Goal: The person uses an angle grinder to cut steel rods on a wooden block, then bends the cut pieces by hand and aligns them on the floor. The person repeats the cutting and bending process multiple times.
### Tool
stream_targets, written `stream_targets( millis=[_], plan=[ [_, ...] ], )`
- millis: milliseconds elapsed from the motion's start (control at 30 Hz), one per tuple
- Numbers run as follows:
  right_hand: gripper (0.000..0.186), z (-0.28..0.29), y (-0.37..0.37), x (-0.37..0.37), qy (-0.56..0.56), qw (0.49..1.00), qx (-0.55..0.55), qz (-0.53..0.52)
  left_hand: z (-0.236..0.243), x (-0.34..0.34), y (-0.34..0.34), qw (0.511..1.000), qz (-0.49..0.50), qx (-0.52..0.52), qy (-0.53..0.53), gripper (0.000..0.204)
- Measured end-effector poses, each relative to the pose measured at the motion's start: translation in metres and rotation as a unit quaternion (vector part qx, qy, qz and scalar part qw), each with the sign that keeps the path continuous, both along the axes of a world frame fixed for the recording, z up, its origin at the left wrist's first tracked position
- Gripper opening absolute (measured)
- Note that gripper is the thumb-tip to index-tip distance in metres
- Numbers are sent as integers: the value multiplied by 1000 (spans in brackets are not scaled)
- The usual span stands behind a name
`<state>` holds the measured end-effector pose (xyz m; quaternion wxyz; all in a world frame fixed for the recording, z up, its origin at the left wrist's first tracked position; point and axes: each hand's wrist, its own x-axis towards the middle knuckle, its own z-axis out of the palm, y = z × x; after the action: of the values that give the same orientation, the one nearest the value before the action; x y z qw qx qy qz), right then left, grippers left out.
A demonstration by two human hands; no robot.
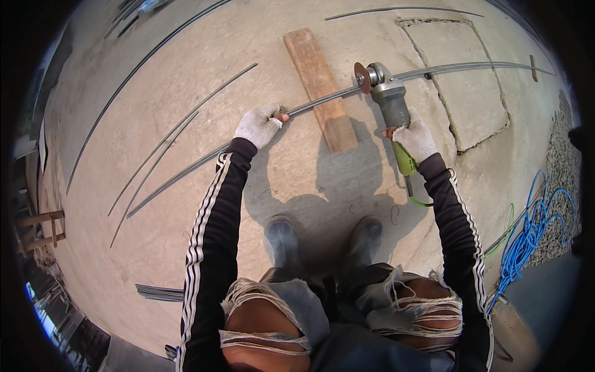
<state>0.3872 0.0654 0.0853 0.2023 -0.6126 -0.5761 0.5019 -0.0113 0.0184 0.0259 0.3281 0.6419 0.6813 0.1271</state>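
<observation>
My left hand (259, 126), in a white glove with bare fingertips, is closed round a bundle of long thin steel rods (325, 99). The rods run from the lower left, under my hand, across a wooden plank (321, 87) and on to the far right. My right hand (414, 137), gloved too, grips an angle grinder (392, 102) with a grey head and green body. Its brown cutting disc (362, 77) stands at the rods just right of the plank. Whether the disc touches them or spins, I cannot tell.
Loose rods (155, 142) lie on the concrete floor at the left, and another (403, 10) at the far edge. A short rod stack (160, 292) is near my left knee. Blue hose or cable (520, 248) lies coiled at right beside gravel (551, 217). A cracked slab outline (458, 84) marks the floor.
</observation>
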Motion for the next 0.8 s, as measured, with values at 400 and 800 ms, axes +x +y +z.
stream_targets(
  millis=[400,800],
  plan=[
    [58,-5,13,2,-91,996,-2,26,2,3,7,999,11,-31,10,20],
    [46,10,-2,4,-197,977,58,48,11,8,1,999,17,-30,11,17]
  ],
)
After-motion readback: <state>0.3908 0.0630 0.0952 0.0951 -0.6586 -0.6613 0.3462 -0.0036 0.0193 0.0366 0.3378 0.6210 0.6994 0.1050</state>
